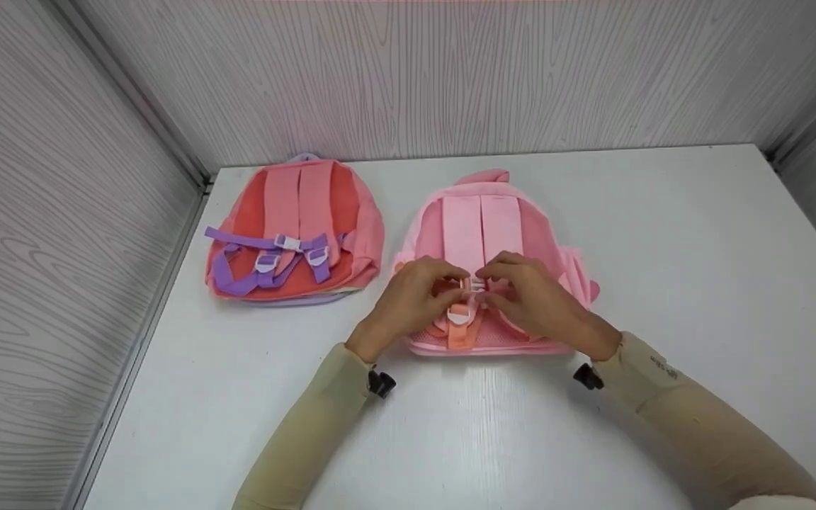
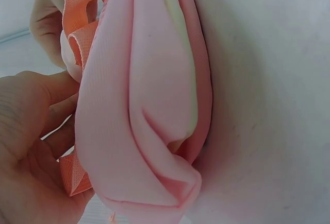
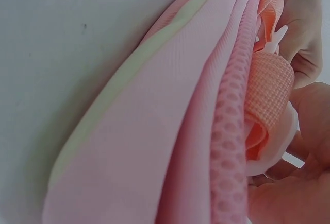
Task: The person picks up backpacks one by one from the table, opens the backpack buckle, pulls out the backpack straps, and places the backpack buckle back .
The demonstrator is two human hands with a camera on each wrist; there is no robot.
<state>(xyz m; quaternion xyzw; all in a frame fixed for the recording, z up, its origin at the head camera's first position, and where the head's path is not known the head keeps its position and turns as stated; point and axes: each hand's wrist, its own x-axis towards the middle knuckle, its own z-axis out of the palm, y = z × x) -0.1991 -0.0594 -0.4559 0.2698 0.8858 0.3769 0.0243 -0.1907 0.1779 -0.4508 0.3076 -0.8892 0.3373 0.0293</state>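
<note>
A pink child's backpack (image 1: pixel 466 227) lies with its strap side up on the white table. Over its lower back, both hands meet at a small white plastic buckle (image 1: pixel 477 285). My left hand (image 1: pixel 415 296) pinches the buckle's left side between thumb and fingers. From the other side, my right hand (image 1: pixel 535 297) pinches its right part, where white plastic (image 3: pixel 289 147) shows beside the palm in the right wrist view. Orange webbing (image 2: pixel 82 41) loops around the buckle, and an orange strap (image 1: pixel 460 338) with a white slider hangs below it. Fingertips partly cover the buckle.
To the left lies a second backpack (image 1: pixel 369 234), coral and red, with purple straps (image 1: pixel 238 287) and a white buckle (image 1: pixel 288 243) across its back. Wood-grain panels (image 1: pixel 450 78) stand behind the table and along its sides.
</note>
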